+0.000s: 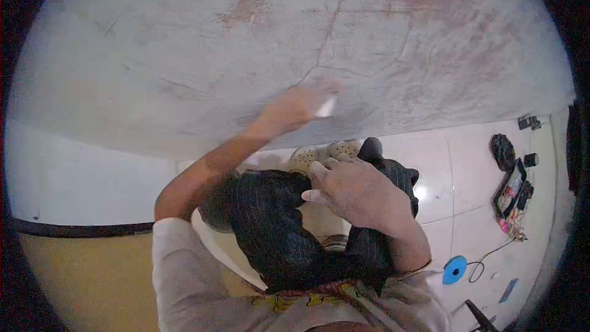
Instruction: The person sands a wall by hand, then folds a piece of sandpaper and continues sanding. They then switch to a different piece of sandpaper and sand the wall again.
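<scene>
My left hand [295, 107] is raised against the grey, cracked wall [246, 55], its fingers smeared by motion. It is closed on a small white object [326, 107], whose exact kind I cannot make out. Over my knees, my right hand [353, 190] hangs with its fingers apart and nothing in it; pale dust covers its back and fingertips. Red-brown patches and long cracks mark the wall above my left hand.
Perforated clogs [304, 158] are on my feet, close to the wall's base. On the tiled floor [430, 154] at the right lie a black tray of small items [511, 193], a black bag [503, 152], a blue disc with a cord [455, 270] and a small blue strip [507, 291].
</scene>
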Demonstrator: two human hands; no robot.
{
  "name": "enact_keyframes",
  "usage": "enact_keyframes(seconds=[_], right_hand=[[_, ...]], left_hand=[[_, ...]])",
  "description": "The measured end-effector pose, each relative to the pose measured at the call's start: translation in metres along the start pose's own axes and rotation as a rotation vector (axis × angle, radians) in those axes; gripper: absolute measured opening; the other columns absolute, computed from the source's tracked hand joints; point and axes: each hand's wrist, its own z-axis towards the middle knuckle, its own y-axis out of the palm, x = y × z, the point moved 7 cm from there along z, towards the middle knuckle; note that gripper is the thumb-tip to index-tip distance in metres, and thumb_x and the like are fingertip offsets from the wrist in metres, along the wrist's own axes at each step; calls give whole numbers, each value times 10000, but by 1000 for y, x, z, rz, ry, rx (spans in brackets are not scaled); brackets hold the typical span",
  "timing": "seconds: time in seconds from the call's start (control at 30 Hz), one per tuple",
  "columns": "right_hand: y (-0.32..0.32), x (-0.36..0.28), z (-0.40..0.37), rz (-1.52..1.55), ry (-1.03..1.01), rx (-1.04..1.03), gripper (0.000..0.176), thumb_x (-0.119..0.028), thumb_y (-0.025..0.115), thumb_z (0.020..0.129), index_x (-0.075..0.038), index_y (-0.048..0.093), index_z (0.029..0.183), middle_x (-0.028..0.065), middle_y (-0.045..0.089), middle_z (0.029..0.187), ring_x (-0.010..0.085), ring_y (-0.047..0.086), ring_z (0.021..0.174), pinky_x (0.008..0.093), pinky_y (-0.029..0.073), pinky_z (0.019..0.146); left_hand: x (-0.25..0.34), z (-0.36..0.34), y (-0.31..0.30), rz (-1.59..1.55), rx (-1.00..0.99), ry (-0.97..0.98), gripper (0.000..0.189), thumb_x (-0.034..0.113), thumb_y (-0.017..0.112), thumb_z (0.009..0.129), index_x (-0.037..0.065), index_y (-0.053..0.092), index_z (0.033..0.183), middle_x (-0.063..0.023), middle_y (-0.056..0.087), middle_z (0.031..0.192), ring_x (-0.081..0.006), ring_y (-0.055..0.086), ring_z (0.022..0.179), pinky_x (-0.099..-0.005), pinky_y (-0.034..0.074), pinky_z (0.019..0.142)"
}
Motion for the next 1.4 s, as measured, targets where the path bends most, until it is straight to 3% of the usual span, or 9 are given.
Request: enact_keyframes(seconds=[0.1, 0.23, 0.47, 0.67, 0.83, 0.93, 1.07, 1.17, 1.4], right_hand=[[1, 4, -6, -17, -65, 134, 427, -404, 502, 984, 11, 529, 1084, 204, 646, 848, 410, 642, 881, 500, 494, 790], [-3, -5, -11, 7, -74, 98, 446, -416, 499, 984, 15, 531, 1095, 205, 646, 840, 411, 643, 875, 505, 499, 761], [2, -5, 0, -15, -129, 75, 441, -401, 509, 984, 18, 519, 1120, 231, 634, 796, 426, 639, 848, 512, 495, 741], [2, -1, 3, -11, -26, 28, 442, -406, 518, 977, 13, 518, 1115, 229, 631, 771, 426, 637, 814, 509, 492, 741], [1, -8, -7, -16, -153, 146, 453, -405, 518, 977, 30, 545, 1099, 256, 638, 945, 417, 625, 967, 488, 504, 826], [0, -10, -9, 37, -85, 10, 442, -397, 510, 981, 33, 558, 1073, 262, 623, 1034, 415, 604, 1033, 477, 508, 851], [1, -8, 0, 9, -125, 84, 433, -390, 508, 984, 30, 547, 1083, 251, 640, 945, 418, 626, 965, 489, 509, 813], [-1, -4, 5, 0, -55, 85, 420, -383, 514, 983, 24, 533, 1088, 240, 646, 849, 420, 643, 890, 502, 507, 767], [-2, -4, -2, -23, -137, 169, 424, -395, 513, 983, 16, 523, 1084, 231, 646, 809, 424, 648, 840, 503, 506, 740]], left_hand=[[-44, -82, 3, 123, -347, -201, 639, 51, 561, 843, 11, 389, 1457, -133, 400, 1520, -273, 434, 1370, -363, 375, 1131], [-23, -74, -21, 161, -208, -56, 619, 63, 541, 864, 19, 387, 1462, -133, 395, 1524, -267, 433, 1372, -365, 379, 1129], [36, 53, 19, 184, 114, 41, 572, 68, 517, 874, 22, 417, 1435, -155, 451, 1460, -288, 476, 1319, -363, 418, 1081], [-6, -17, 6, 102, -53, 105, 634, 78, 535, 869, 22, 361, 1476, -153, 389, 1525, -307, 419, 1377, -400, 369, 1137], [-21, -72, -29, 193, -164, -35, 700, -4, 546, 780, 67, 406, 1461, -78, 401, 1535, -258, 421, 1386, -379, 384, 1117], [-6, -21, -12, -155, -85, -111, 679, 16, 552, 792, 43, 409, 1456, -100, 430, 1511, -262, 469, 1342, -380, 411, 1088], [38, 98, 30, -39, 5, -4, 585, 95, 574, 852, 35, 442, 1419, -150, 494, 1434, -287, 530, 1263, -378, 448, 1042], [42, 106, 26, -51, 174, 101, 602, 95, 583, 845, 25, 430, 1423, -161, 480, 1444, -290, 533, 1259, -370, 444, 1044], [-11, -33, -27, 146, -82, 84, 617, 65, 553, 848, 28, 401, 1444, -100, 416, 1515, -262, 439, 1365, -378, 390, 1111]])
